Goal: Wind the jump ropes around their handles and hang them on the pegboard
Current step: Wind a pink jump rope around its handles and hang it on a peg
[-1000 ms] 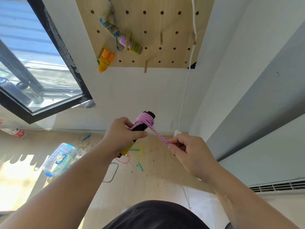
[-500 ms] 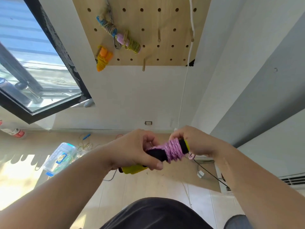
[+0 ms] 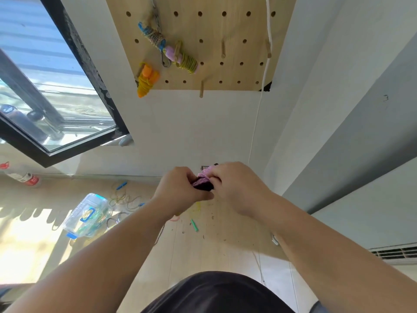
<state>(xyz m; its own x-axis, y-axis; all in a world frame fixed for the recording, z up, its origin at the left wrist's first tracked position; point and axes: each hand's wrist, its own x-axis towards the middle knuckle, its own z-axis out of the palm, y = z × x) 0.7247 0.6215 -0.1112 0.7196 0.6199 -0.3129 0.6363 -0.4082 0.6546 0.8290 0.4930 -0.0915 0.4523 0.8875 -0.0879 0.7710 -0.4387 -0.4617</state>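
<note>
Below the pegboard (image 3: 237,28), in front of the wall, my left hand (image 3: 180,193) is curled round the black handles (image 3: 204,188), the pink jump rope (image 3: 203,177) sits wound on them between both hands, and my right hand (image 3: 239,188) pinches the coil's far end. I judge the loose tail needs tucking, so I would hold the handles firm with the left and pull the last turn snug under a neighbouring wrap with the right. Then I would lift for a bare peg (image 3: 223,48) right of the hung orange bundle (image 3: 146,81).
</note>
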